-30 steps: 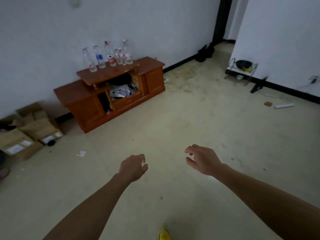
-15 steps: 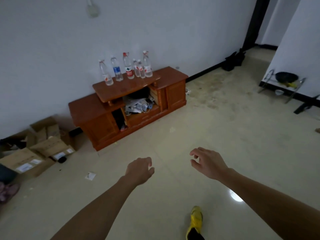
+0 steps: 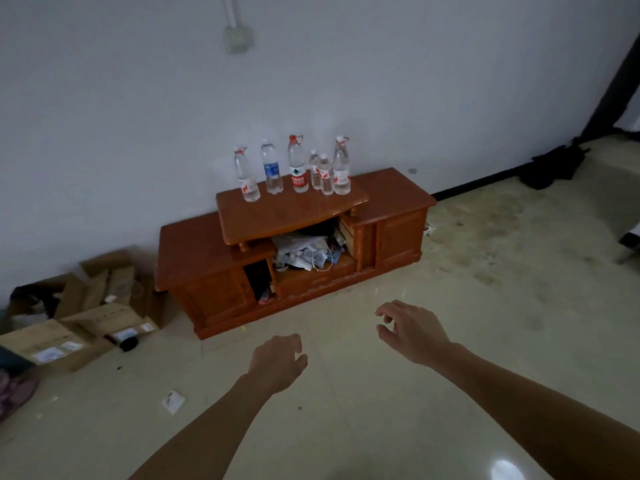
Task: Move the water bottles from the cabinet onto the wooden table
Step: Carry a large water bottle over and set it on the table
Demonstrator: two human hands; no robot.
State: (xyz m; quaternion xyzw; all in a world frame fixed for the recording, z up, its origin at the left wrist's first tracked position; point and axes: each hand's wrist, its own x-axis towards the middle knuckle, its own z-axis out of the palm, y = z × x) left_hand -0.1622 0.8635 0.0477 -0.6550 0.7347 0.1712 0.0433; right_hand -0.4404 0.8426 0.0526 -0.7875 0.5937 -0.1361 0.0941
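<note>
**Closer in, nothing held**

Cabinet [image 3: 294,214] nearer than 0.5 s ago; yellow shoe out of view. Left hand [image 3: 277,363] and right hand [image 3: 410,332] loosely curled, holding nothing, over pale floor [image 3: 485,306]. Cardboard boxes [image 3: 97,317] left of left hand. Six clear water bottles [image 3: 298,168] upright on cabinet's raised top, well ahead of both hands.

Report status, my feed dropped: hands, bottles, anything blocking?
Left hand, right hand open, empty. Six water bottles upright on cabinet, untouched. Nothing blocking the approach; cardboard boxes off left.
</note>
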